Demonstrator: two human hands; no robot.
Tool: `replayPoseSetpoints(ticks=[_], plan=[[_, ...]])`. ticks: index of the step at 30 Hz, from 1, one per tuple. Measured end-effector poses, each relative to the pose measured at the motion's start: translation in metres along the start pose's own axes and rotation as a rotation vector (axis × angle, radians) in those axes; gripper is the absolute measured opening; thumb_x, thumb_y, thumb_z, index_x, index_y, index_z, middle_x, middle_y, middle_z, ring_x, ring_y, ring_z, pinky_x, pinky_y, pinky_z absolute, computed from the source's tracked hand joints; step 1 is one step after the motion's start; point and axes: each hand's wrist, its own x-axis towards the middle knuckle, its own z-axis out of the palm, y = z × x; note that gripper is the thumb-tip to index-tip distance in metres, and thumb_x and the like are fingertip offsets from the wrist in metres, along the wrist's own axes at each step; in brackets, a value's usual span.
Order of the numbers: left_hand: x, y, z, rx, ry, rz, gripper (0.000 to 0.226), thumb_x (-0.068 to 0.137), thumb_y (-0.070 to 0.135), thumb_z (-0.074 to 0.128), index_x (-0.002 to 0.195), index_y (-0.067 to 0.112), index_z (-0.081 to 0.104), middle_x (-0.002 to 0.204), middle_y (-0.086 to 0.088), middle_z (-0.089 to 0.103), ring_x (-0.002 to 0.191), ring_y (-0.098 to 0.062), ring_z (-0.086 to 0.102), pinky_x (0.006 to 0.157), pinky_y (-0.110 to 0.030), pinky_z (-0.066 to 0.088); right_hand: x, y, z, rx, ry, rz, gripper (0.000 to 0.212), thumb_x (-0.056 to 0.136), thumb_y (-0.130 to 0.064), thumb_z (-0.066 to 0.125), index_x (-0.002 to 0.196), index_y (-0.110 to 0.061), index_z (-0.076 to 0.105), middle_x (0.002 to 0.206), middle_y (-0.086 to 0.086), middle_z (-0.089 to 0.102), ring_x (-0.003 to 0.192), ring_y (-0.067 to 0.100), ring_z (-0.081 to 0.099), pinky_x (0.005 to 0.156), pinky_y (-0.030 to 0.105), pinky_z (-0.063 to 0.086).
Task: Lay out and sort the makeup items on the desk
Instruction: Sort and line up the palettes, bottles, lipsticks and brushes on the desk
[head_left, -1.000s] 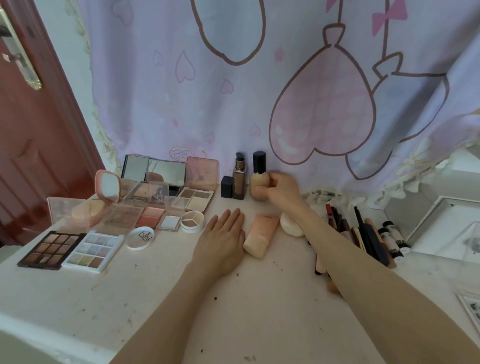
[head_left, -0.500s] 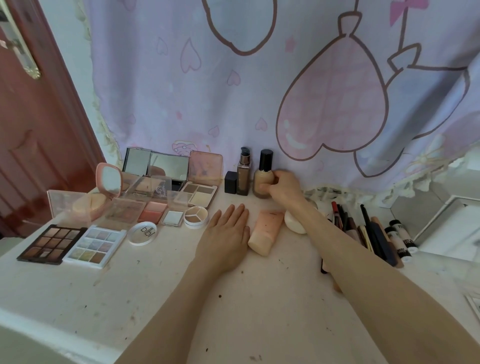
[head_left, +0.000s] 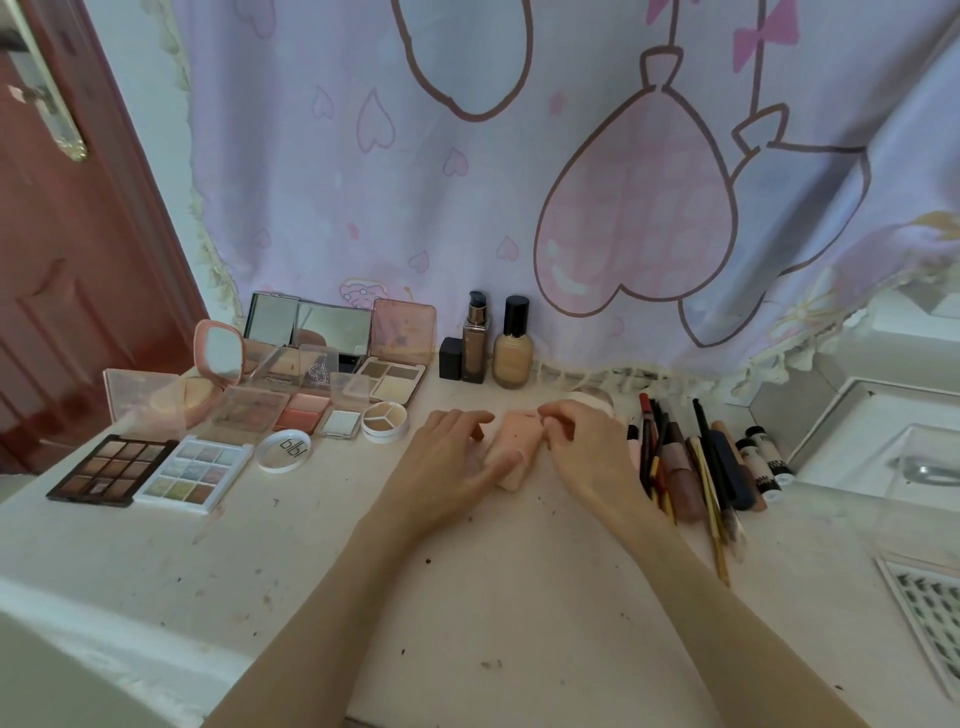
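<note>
A peach squeeze tube (head_left: 515, 437) lies on the white desk (head_left: 467, 597) between my two hands. My left hand (head_left: 451, 463) grips its left side, with the thumb laid along the tube. On the other side, my right hand (head_left: 586, 448) has curled fingers that pinch the tube's far end. The beige foundation bottle (head_left: 512, 349) with a black cap stands free at the back by the curtain. Next to it stand a brown pump bottle (head_left: 475, 339) and a small black box (head_left: 450, 358).
Open palettes and compacts (head_left: 311, 384) crowd the desk's back left, with a dark eyeshadow palette (head_left: 111, 470) and a pastel one (head_left: 195, 475) nearer me. Pencils, brushes and tubes (head_left: 685, 460) lie in a row on the right. A white puff (head_left: 595, 399) sits behind my right hand.
My right hand has let go of the beige foundation bottle and come back to the peach tube. My left hand, flat on the desk before, now holds the tube.
</note>
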Motion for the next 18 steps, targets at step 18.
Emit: replayPoseSetpoints(ticks=[18], plan=[[-0.031, 0.004, -0.020, -0.178, 0.199, -0.124, 0.044, 0.087, 0.022, 0.061, 0.129, 0.020, 0.047, 0.096, 0.005, 0.056, 0.080, -0.005, 0.053, 0.069, -0.005, 0.039, -0.028, -0.005, -0.001, 1.058, -0.189, 0.551, 0.027, 0.094, -0.030, 0.052, 0.107, -0.007, 0.055, 0.101, 0.016, 0.065, 0.082, 0.024, 0.068, 0.067, 0.031, 0.056]])
